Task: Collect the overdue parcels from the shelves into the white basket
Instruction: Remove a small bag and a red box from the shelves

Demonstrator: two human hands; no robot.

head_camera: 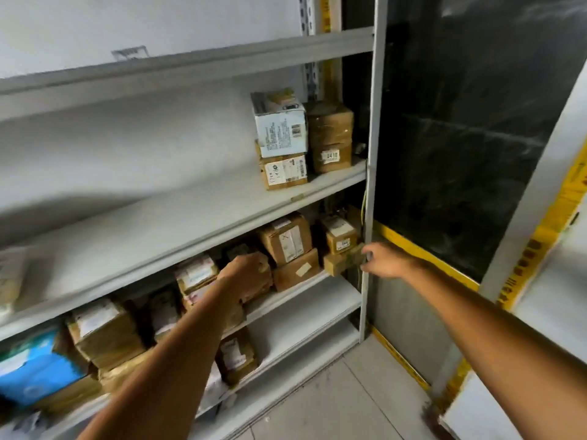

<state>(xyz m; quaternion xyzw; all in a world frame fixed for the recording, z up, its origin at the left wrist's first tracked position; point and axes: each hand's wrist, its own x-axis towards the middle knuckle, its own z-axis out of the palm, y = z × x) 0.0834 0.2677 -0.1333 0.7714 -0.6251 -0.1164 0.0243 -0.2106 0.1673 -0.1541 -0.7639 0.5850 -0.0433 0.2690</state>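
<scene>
Small parcel (340,264) sat right of frame centre, at the shelf (301,293) edge | my right hand (382,260) pinched its near end, fingers curled | my left hand (246,273) gripped a brown box (264,285) just left, fingers curled.

The long grey metal shelf board (158,236) lies bare across most of its length, open to reach. Its right end is blocked by a white printed carton (281,128) stacked on a labelled brown box (283,172), beside a tape-wrapped brown parcel (332,134). Below, brown cardboard parcels (287,239) stand packed close, little room between them. A grey upright post (378,122) walls the right side, just beside a small brown box (338,265).
</scene>
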